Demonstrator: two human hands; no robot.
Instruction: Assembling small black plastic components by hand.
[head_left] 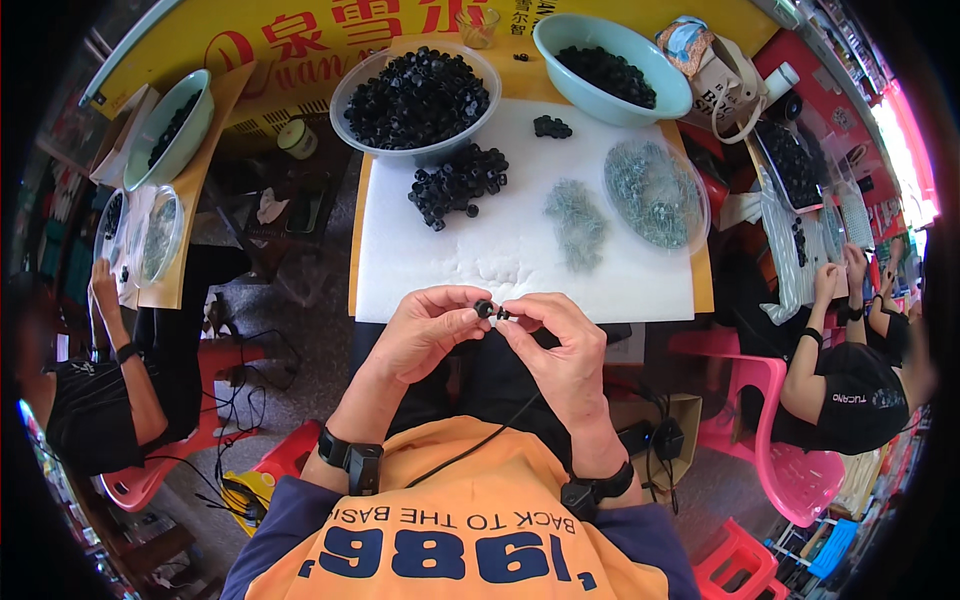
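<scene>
My left hand (428,328) pinches a small black ring-shaped plastic part (484,308) between thumb and fingertips. Close beside it, my right hand (562,345) has thumb and finger closed on another small black piece (503,314). Both hands meet just off the near edge of a white foam sheet (480,272). A heap of black parts (455,186) lies on the foam, with a small cluster (552,127) farther right. Thin metallic pins (578,228) are spread on the sheet, left of a clear round tray (707,212) holding more pins.
Behind the heap stands a clear bowl (342,125) full of black parts; a pale teal basin (668,88) holds more. A bag (718,88) sits at the far right. People work at side tables left and right. A pink chair (765,440) and red stool (738,560) are at right.
</scene>
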